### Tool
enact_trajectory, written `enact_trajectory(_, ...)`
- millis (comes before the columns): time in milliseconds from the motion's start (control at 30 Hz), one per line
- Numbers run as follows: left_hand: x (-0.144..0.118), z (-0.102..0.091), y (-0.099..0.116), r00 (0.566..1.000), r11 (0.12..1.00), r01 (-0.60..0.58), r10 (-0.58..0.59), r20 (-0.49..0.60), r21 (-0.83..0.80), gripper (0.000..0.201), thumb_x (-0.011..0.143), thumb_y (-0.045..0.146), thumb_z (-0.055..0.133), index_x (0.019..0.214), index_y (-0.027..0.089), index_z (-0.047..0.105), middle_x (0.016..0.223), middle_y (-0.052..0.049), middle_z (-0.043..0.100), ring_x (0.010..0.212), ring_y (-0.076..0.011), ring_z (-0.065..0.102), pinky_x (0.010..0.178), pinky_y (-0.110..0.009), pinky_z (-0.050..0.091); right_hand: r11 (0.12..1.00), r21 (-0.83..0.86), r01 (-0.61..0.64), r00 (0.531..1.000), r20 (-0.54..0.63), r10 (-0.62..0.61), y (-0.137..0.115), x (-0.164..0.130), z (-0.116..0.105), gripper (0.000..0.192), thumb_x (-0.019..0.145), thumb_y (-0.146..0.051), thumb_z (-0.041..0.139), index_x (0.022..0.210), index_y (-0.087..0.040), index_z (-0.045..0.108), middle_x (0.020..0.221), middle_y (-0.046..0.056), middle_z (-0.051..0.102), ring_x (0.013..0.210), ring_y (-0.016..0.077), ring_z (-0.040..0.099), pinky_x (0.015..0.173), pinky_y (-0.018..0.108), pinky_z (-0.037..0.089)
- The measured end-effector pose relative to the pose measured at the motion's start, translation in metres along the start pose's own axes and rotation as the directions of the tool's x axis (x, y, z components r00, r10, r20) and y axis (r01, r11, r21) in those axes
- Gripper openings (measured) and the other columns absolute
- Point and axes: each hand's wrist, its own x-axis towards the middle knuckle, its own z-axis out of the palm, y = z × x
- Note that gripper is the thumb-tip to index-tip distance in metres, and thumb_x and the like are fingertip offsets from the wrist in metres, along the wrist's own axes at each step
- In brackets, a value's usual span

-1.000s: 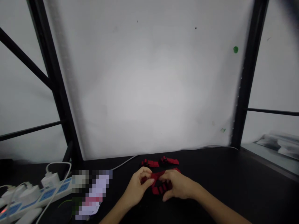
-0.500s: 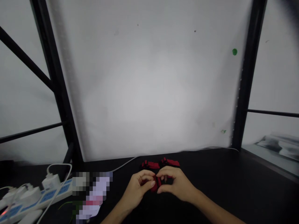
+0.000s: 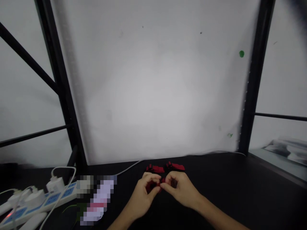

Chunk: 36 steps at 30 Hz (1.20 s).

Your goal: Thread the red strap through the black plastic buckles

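Note:
Both of my hands meet low in the middle of the view, above the black table. My left hand [image 3: 146, 193] is closed, thumb and fingers pinching a red strap [image 3: 150, 186] with dark parts. From the other side my right hand [image 3: 180, 189] grips the same strap, its thumb tip beside the left fingertips. Fingers hide much of the strap, so its full shape cannot be made out. Just beyond the hands lie two similar red straps with black fittings, a left one [image 3: 155, 168] and a right one [image 3: 175, 166].
A white power strip [image 3: 61, 198] with white plugs [image 3: 55, 184] and cables lies at the left. Beside it is a pixelated pale object [image 3: 102, 195]. A thin cable [image 3: 130, 166] runs along the back. Black frame posts [image 3: 255, 80] flank the white panel [image 3: 158, 89].
My right thumb and fingers have closed in on the strap and moved against my left fingertips. The strap has turned between my hands. The view has shifted slightly.

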Motion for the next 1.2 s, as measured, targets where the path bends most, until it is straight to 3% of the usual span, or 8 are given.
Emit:
enact_trajectory(100,-0.005,0.006,0.003,0.995,0.959,-0.100,0.102,0.007,0.264,0.044,0.069,0.016,0.076,0.111,0.027,0.066,0.108,-0.006,0.062,0.104,-0.0282,0.054,0.090,-0.044,0.043,0.999,-0.047,0.008,1.000,0.003,-0.008,-0.001,-0.002,0.009,0.017,0.085,-0.026,0.060,0.070,-0.017,0.058,0.067,-0.001,0.059,0.058,0.0118,0.050,0.054,0.023,0.037)
enact_trajectory(267,-0.001,0.007,0.001,0.977,0.867,-0.179,0.212,-0.020,0.466,0.030,0.080,0.013,0.068,0.105,0.029,0.070,0.105,-0.006,0.066,0.107,-0.0299,0.052,0.091,-0.048,0.038,0.997,-0.004,0.081,0.996,-0.042,-0.081,0.003,0.002,0.009,0.018,0.089,-0.024,0.051,0.072,-0.019,0.049,0.069,-0.003,0.052,0.062,0.0117,0.045,0.058,0.024,0.035)
enact_trajectory(367,0.003,-0.002,-0.002,0.979,0.900,-0.172,0.201,-0.030,0.400,0.031,0.081,0.025,0.072,0.111,0.029,0.069,0.107,-0.007,0.069,0.109,-0.0310,0.052,0.093,-0.049,0.038,0.964,0.264,-0.030,0.998,-0.047,0.044,0.010,0.009,-0.005,0.022,0.088,-0.031,0.053,0.072,-0.020,0.045,0.062,-0.006,0.044,0.055,0.0098,0.038,0.053,0.023,0.031)
enact_trajectory(467,0.003,-0.008,-0.005,0.986,0.957,-0.151,0.164,-0.036,0.246,0.031,0.084,0.031,0.070,0.114,0.030,0.069,0.109,-0.007,0.068,0.109,-0.0288,0.054,0.095,-0.047,0.040,0.838,0.509,-0.194,0.979,0.152,0.134,0.015,0.013,-0.023,0.022,0.079,-0.033,0.069,0.087,-0.021,0.052,0.062,-0.008,0.050,0.051,0.0084,0.040,0.050,0.021,0.032)
enact_trajectory(600,0.003,-0.010,-0.006,0.992,0.993,-0.121,0.122,0.042,-0.011,0.028,0.087,0.034,0.066,0.114,0.027,0.071,0.102,-0.007,0.066,0.101,-0.0238,0.059,0.093,-0.039,0.045,0.835,0.456,-0.309,0.889,0.451,0.083,0.013,0.009,-0.035,0.028,0.069,-0.030,0.081,0.085,-0.015,0.064,0.064,-0.001,0.065,0.051,0.0086,0.051,0.051,0.021,0.034)
enact_trajectory(667,0.003,-0.010,-0.003,0.986,0.990,-0.089,0.104,0.133,-0.112,0.029,0.087,0.036,0.065,0.113,0.024,0.072,0.097,-0.006,0.067,0.093,-0.0221,0.061,0.087,-0.035,0.047,0.832,0.464,-0.305,0.867,0.496,0.042,0.010,0.007,-0.034,0.027,0.069,-0.033,0.082,0.076,-0.013,0.065,0.062,0.000,0.067,0.048,0.0078,0.050,0.050,0.021,0.031)
enact_trajectory(867,0.002,-0.010,0.009,0.955,0.971,-0.006,0.077,0.287,-0.240,0.033,0.087,0.044,0.064,0.097,0.016,0.078,0.085,-0.005,0.072,0.084,-0.0235,0.064,0.081,-0.034,0.049,0.813,0.567,-0.130,0.982,0.185,0.028,0.005,0.004,-0.011,0.023,0.069,-0.036,0.082,0.074,-0.017,0.070,0.066,-0.004,0.058,0.061,0.0091,0.049,0.061,0.023,0.038)
enact_trajectory(1200,-0.001,0.007,0.005,0.984,0.886,0.086,-0.003,0.180,-0.455,0.031,0.089,0.040,0.064,0.107,0.018,0.077,0.094,-0.007,0.077,0.087,-0.0262,0.068,0.089,-0.039,0.049,0.939,0.332,0.090,0.996,-0.041,-0.081,-0.003,-0.003,-0.004,0.029,0.084,-0.045,0.067,0.070,-0.022,0.077,0.087,0.002,0.056,0.072,0.0141,0.056,0.066,0.027,0.048)
